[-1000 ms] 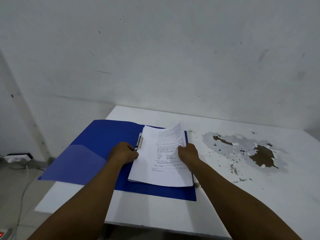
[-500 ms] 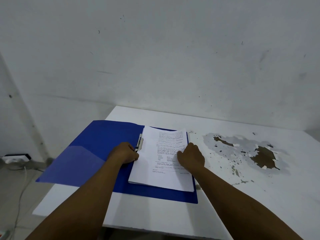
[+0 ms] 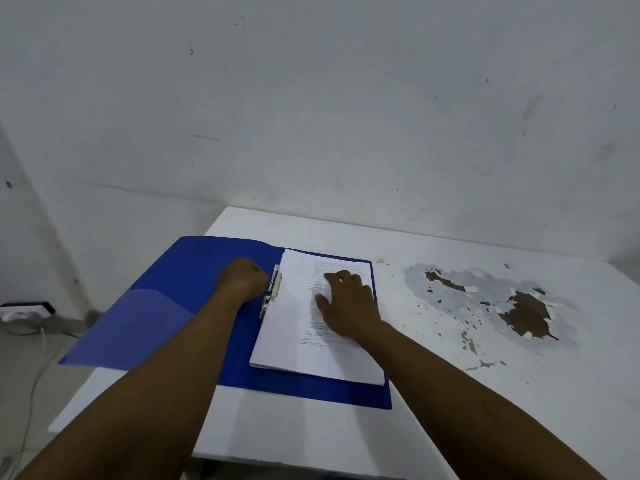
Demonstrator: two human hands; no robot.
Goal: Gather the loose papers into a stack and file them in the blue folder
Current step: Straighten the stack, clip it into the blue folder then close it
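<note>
The blue folder (image 3: 166, 306) lies open on the white table (image 3: 311, 427), its left flap hanging past the table's left edge. A stack of white papers (image 3: 294, 341) with printed text rests flat on the folder's right half. A metal clip (image 3: 272, 292) runs along the stack's left edge at the spine. My left hand (image 3: 242, 280) is curled in a fist beside the clip, touching it. My right hand (image 3: 346, 303) lies flat on the top sheet with fingers spread, holding nothing.
Right of the folder the tabletop's coating has peeled into a brown and grey patch (image 3: 519, 306). A grey wall stands close behind the table. On the floor at left lie a power strip (image 3: 24, 310) and a cable (image 3: 38, 358).
My right hand let go of the lifted upper corner of the sheets; they fell flat, and the hand slid left onto the page's middle. My left hand stayed by the clip.
</note>
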